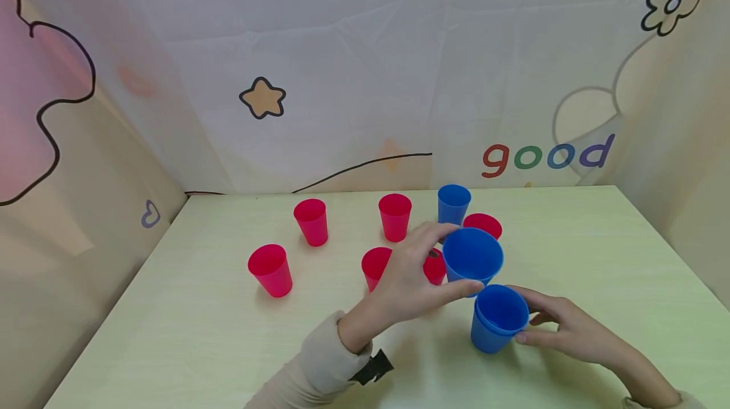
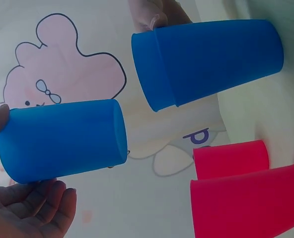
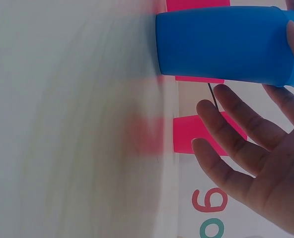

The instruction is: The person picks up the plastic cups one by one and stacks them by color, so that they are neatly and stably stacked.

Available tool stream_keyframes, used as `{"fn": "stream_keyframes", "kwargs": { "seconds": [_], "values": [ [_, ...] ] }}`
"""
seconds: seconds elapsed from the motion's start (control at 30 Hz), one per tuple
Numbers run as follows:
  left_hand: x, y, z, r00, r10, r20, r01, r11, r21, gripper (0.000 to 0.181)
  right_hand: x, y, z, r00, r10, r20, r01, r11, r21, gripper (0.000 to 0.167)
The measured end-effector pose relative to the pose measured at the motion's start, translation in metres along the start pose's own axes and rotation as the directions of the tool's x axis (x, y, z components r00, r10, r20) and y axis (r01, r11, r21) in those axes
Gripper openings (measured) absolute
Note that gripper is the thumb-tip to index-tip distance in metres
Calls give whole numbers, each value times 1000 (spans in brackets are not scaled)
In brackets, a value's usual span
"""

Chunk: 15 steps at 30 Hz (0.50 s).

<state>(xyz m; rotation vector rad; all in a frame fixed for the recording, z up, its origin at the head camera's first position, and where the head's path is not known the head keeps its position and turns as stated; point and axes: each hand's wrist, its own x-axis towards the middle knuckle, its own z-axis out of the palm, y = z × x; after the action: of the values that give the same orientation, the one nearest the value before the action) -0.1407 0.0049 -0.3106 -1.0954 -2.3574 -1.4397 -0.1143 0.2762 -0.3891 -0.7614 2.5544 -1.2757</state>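
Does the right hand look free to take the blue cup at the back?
Probably not: the right hand holds the stacked blue cups, and the blue cup in the left hand seems to block the direct way to the back cup.

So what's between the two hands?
The blue cup in the left hand, then the stacked blue cups at the right hand; the head view shows both.

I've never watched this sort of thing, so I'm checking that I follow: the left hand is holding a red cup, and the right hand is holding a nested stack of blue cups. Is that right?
Not quite: the left hand is holding a blue cup, as the head view shows. The right hand is holding a nested stack of blue cups.
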Motion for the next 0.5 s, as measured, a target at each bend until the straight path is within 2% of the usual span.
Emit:
{"fn": "stream_keyframes", "kwargs": {
  "seconds": [0.23,0.5],
  "values": [
    [4,5,7,999,45,19,-45,999,18,64,-1,0,0,1000,10,10,-10,1000,12,59],
    [7,8,12,996,39,76,-38,999,-8,63,-2,2,-2,1000,-17,19,17,1000,17,55]
  ]
}}
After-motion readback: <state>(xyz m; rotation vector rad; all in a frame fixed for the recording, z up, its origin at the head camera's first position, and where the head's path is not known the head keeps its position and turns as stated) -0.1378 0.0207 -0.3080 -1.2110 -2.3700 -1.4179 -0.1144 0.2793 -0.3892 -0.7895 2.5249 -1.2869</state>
